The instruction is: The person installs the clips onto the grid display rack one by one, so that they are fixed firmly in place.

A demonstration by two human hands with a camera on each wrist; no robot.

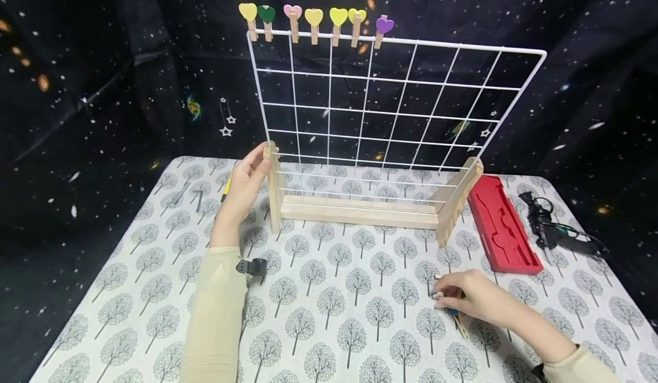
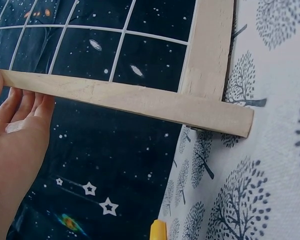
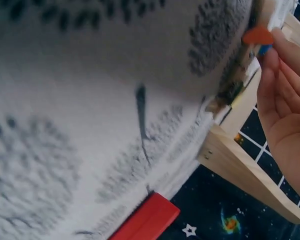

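Observation:
My left hand (image 1: 245, 183) grips the upper end of the left wooden side post (image 1: 274, 194) of a rack, thumb on one face and fingers on the other in the left wrist view. The rack bears a white wire grid (image 1: 370, 109). Several heart-topped clothespins (image 1: 315, 26) sit along the left part of its top wire. My right hand (image 1: 475, 298) is low over the table, thumb and fingertips pinching a small clothespin with an orange top (image 3: 258, 35). Beneath that hand, a blue-topped clothespin (image 1: 461, 326) shows partly, the rest hidden by the fingers.
A red moulded tray (image 1: 504, 229) lies right of the rack, beside a black tool with a cord (image 1: 552, 226). Thin metal pieces (image 1: 199, 199) and a yellow-handled item (image 1: 227, 186) lie at the left. A tree-print cloth (image 1: 319, 314) covers the table.

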